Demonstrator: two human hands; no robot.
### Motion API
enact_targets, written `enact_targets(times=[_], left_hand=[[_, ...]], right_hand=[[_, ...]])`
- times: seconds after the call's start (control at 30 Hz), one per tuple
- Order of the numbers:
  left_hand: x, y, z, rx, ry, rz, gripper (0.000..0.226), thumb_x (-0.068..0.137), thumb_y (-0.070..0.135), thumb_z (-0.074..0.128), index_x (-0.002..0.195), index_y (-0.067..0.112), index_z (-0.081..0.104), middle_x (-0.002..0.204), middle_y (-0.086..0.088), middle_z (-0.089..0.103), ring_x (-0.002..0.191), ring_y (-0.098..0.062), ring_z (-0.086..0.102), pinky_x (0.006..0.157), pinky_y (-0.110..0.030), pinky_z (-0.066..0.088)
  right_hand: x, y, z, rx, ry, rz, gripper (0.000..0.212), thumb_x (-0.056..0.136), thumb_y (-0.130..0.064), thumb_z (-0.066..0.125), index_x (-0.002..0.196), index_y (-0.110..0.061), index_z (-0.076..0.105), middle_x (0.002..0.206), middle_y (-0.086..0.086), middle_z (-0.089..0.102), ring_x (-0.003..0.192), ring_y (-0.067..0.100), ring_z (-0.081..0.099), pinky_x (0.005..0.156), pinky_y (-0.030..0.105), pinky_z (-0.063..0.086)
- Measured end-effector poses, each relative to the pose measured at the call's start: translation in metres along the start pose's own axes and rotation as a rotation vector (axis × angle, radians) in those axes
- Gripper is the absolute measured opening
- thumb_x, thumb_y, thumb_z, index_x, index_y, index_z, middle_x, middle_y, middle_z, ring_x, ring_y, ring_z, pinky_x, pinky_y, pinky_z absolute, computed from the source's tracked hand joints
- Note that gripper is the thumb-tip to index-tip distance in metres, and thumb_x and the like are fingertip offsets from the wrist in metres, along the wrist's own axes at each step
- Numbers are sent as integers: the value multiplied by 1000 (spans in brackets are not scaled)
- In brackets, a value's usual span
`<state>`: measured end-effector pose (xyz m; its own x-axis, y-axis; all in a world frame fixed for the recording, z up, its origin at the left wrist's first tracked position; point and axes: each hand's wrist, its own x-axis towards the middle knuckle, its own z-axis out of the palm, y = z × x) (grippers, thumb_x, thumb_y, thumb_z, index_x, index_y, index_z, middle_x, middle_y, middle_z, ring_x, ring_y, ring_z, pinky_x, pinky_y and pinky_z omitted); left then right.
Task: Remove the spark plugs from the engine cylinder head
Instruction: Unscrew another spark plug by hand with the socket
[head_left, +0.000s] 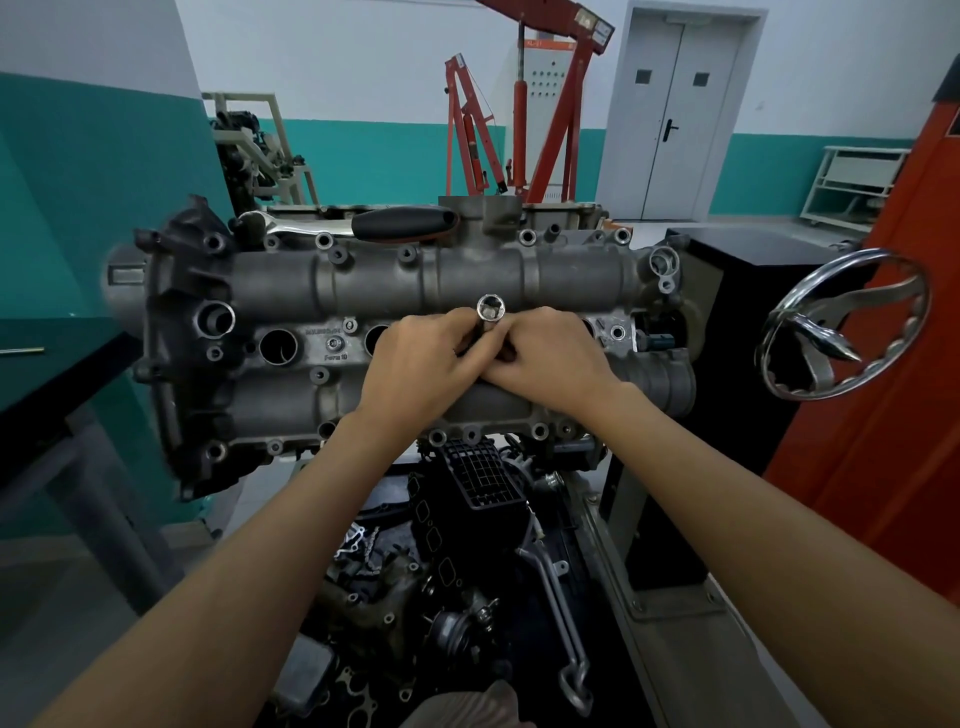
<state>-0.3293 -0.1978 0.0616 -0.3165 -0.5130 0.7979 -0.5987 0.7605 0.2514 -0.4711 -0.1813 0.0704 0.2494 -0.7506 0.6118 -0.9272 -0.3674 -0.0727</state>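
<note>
Left hand (421, 358) and right hand (540, 358) meet at mid-head, fingers of both curled round the socket tube (487, 325). The tube stands in a plug well of the cylinder head (467, 283), long axis toward the camera, equally near both hands.

A dull grey cylinder head (395, 291) is filling the centre. At twelve o'clock, a shiny silver socket (490, 307) is gleaming; beyond, red-orange hoists (545, 104) are standing against a teal-and-white wall (363, 104). At three o'clock, a chrome handwheel (844, 322) is glinting.
</note>
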Motion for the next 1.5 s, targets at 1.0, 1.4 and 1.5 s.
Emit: enact_targets(times=[1.0, 1.4, 1.5], left_hand=[[-2, 1, 3, 28, -15, 14, 31, 84, 44, 37, 67, 17, 39, 57, 5, 46, 52, -18, 43, 48, -27, 27], [-2, 2, 0, -5, 1, 42, 44, 84, 49, 37, 64, 10, 43, 53, 3, 44, 49, -19, 43, 47, -28, 24], [-3, 3, 1, 3, 3, 31, 32, 82, 42, 37, 68, 15, 43, 56, 9, 41, 50, -15, 40, 48, -25, 23]], right_hand=[[-3, -2, 2, 18, 29, -15, 26, 81, -32, 54, 86, -11, 39, 73, 5, 62, 66, 30, 59, 52, 31, 33], [-3, -2, 1, -34, 36, -54, 23, 84, -29, 53, 85, -7, 57, 77, 8, 65, 70, 30, 60, 56, 33, 38], [-4, -1, 1, 2, 50, -62, 26, 82, -27, 53, 94, -4, 49, 80, 8, 64, 72, 33, 60, 56, 36, 41]])
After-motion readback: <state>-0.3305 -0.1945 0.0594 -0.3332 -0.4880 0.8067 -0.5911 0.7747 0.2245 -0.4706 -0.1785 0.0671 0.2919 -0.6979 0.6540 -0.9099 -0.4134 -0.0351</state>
